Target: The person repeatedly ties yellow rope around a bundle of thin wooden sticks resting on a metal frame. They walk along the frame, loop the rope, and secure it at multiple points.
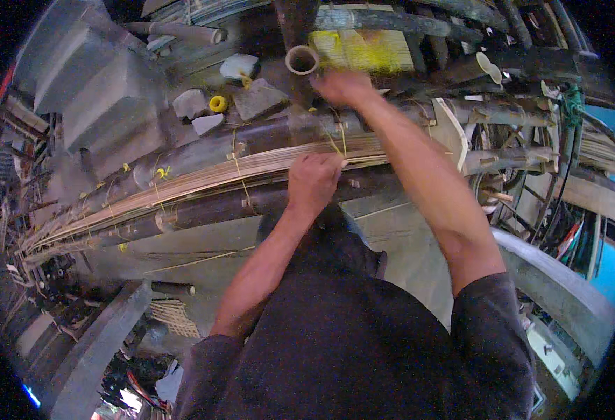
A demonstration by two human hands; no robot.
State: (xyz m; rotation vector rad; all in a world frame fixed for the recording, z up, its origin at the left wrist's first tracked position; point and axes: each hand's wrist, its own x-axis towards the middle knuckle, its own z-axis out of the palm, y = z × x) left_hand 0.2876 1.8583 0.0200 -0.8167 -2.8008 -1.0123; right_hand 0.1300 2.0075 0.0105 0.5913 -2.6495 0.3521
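Observation:
A long bundle of thin split-bamboo strips (202,174) lies lengthwise between two dark bamboo poles, the far pole (276,138) and the near pole (209,208). Thin yellow ties cross it at several places. My left hand (312,185) is closed on top of the bundle, its fingertips pinching a yellow string (343,142) that runs over the strips. Stretched out beyond the far pole, my right hand (346,88) is smeared by motion, so its fingers cannot be made out. It is near an upright bamboo tube (302,60) and a heap of yellow strands (367,52).
Past the far pole are a yellow ring-shaped roll (217,103) and several stones, among them a broad grey slab (259,100). Concrete steps (104,91) rise at the far left. On the right lie cut bamboo poles (510,159). A concrete beam (104,350) stands at lower left.

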